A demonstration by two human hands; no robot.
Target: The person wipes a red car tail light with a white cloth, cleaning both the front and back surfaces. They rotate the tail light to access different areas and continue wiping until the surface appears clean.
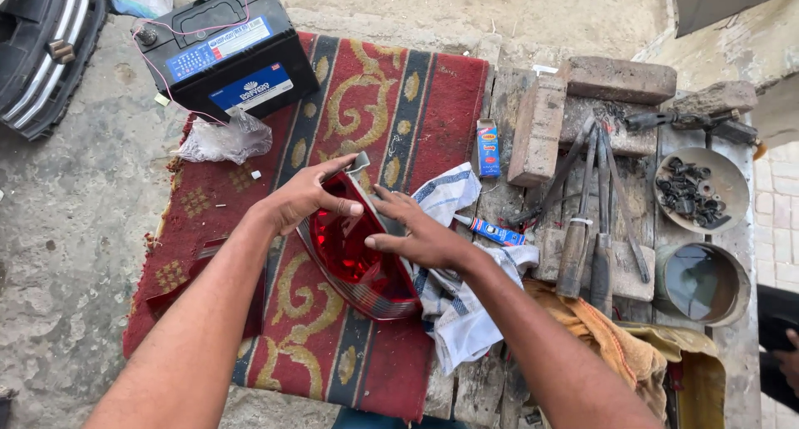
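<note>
Your left hand (304, 198) and right hand (420, 236) clasp the glossy red plastic tail-light lens (354, 254) from both sides. Squeeze unevenly and it could slip onto the patterned red woven rug (391, 104).

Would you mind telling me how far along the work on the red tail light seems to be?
Done: a glue tube lies out of its small box. In hand: left hand and right hand press on the red tail light, over the rug. Left: another red piece lies apart, unjoined.
</note>
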